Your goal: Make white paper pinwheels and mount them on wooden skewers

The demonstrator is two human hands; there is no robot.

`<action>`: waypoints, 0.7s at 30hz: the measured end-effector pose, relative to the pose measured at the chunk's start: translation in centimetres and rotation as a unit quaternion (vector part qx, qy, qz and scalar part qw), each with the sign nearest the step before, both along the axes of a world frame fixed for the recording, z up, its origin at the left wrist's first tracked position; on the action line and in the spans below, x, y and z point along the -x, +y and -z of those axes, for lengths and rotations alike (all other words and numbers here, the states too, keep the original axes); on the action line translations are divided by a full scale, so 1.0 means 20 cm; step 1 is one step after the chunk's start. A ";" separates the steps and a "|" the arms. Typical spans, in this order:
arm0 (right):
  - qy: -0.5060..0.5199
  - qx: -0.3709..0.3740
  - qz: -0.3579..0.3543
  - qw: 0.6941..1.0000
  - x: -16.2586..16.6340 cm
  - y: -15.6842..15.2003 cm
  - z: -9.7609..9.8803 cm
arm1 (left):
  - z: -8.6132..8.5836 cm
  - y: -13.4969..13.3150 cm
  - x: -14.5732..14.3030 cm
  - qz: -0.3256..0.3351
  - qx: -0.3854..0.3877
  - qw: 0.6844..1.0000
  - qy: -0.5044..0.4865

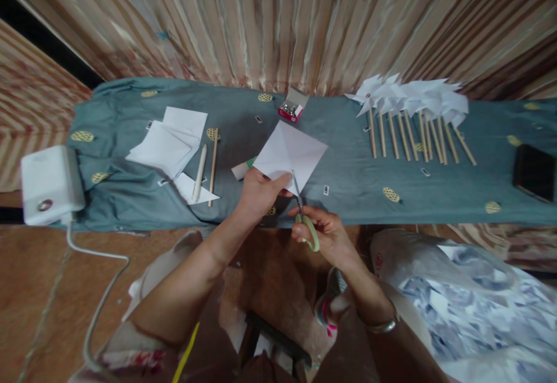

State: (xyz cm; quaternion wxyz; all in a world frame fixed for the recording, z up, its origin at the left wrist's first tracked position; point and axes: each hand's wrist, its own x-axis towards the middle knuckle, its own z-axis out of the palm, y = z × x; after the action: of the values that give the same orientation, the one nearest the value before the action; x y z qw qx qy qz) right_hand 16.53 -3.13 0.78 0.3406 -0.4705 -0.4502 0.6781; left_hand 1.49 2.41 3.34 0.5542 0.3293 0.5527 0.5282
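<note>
A square sheet of white paper (289,148), turned corner toward me, is held above the cloth by my left hand (261,192), thumb on top and fingers beneath. My right hand (326,233) grips scissors (310,233) with pale green handles. Their blades lie at the paper's near corner and point toward its middle. Under the paper's left side, a small green-and-white piece (243,168) shows in part. Just beyond the far corner stands an open red box (290,110) of small shiny metal pieces.
Paper sheets (167,145), a white pen-like stick (200,173) and a wooden stick (213,168) lie left. Several paper pinwheels (413,104) on sticks lie right, before a phone (534,172). A white cabled device (52,185) sits far left; a bag of paper scraps (470,302) stands below right.
</note>
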 end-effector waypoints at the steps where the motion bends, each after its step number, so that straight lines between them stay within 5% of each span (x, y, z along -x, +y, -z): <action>1: 0.003 0.002 0.001 1.000 0.00 0.00 0.00 | 0.00 0.00 0.00 -0.001 0.000 1.000 0.000; 21: -0.004 0.001 0.022 1.000 -0.01 0.01 -0.01 | 0.01 -0.02 -0.02 0.010 -0.003 1.000 -0.018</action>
State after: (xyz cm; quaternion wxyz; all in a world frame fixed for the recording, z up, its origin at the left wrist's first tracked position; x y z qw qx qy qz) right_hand 16.69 -2.88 0.97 0.3533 -0.4831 -0.4404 0.6693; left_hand 1.88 2.05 3.14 0.5685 0.3263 0.5379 0.5301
